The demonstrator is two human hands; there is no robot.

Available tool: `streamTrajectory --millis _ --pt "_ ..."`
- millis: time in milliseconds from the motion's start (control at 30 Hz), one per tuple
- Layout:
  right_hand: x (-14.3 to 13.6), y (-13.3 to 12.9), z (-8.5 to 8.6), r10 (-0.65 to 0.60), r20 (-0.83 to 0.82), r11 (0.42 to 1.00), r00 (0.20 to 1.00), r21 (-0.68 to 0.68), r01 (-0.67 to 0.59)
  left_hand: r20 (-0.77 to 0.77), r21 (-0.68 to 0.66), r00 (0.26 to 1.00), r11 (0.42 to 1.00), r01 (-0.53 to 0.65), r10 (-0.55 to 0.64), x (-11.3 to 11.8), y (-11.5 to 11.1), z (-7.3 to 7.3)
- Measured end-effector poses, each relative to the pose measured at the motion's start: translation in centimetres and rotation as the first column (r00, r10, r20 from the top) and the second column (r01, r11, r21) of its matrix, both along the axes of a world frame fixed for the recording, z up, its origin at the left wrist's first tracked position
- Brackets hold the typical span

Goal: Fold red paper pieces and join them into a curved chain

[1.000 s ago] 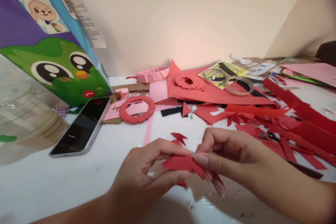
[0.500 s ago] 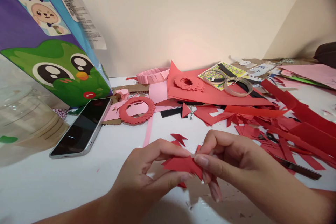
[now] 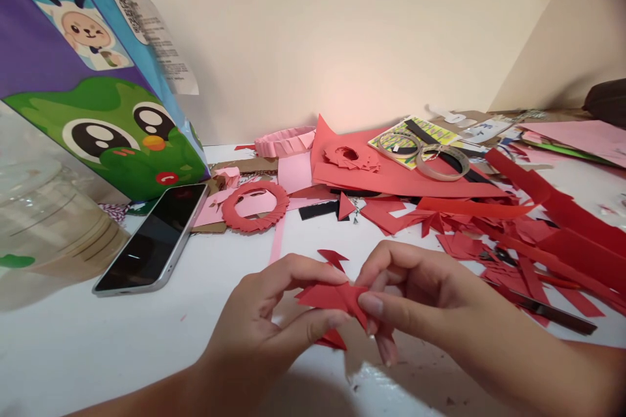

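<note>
Between my two hands is a folded red paper piece [image 3: 325, 296] with pointed ends. My left hand [image 3: 278, 313] pinches its left part, thumb below and index finger on top. On the right side, my right hand [image 3: 415, 300] grips the piece between thumb and fingers, which partly hide that end. Behind my left fingertips lies a small notched red paper scrap [image 3: 333, 257] on the white table [image 3: 220, 345]. More red paper [image 3: 335, 339] shows just below my left thumb.
A phone [image 3: 151, 241], a plastic cup [image 3: 53, 221] and an owl-printed box [image 3: 98, 111] stand at left. Further back lie a red folded-paper ring [image 3: 255, 206], a pink paper ring [image 3: 286, 141] and tape rolls [image 3: 443, 161]. Red strips [image 3: 533, 254] and a dark-handled tool [image 3: 552, 313] cover the right.
Both hands have shifted slightly left with the red paper piece. My right thumb and fingers now sit closer against its right end; the piece has turned a little.
</note>
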State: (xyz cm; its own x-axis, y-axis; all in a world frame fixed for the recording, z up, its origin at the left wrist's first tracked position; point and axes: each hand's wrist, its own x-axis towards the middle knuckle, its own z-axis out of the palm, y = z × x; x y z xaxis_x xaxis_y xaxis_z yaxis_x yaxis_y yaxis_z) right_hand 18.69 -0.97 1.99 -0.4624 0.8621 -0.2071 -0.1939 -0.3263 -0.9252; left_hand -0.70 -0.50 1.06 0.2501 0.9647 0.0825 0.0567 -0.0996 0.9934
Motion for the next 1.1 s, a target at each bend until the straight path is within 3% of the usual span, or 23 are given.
streamTrajectory --millis 167,367,533,833,1100 --pt "-0.02 0.02 -0.15 0.073 0.032 0.997 0.997 -0.041 -0.071 -0.074 0.069 0.997 0.997 -0.018 0.023 -0.21 0.45 0.00" --pt "0.19 0.08 -0.49 0.041 0.116 0.994 0.992 0.093 -0.052 0.032 -0.101 0.999 0.995 -0.012 0.015 0.20 0.64 0.12" --pt "0.13 -0.19 -0.32 0.011 0.196 0.985 0.980 0.165 -0.044 0.047 -0.103 0.999 0.995 0.011 -0.006 0.18 0.56 0.23" --pt "-0.02 -0.49 -0.01 0.086 0.070 0.996 0.994 0.018 -0.088 -0.031 0.045 1.000 0.999 -0.002 0.003 0.01 0.44 0.21" --pt "0.01 0.06 -0.54 0.084 0.022 0.996 0.996 0.002 -0.084 0.001 -0.005 0.999 0.999 -0.035 0.035 0.06 0.34 -0.25"
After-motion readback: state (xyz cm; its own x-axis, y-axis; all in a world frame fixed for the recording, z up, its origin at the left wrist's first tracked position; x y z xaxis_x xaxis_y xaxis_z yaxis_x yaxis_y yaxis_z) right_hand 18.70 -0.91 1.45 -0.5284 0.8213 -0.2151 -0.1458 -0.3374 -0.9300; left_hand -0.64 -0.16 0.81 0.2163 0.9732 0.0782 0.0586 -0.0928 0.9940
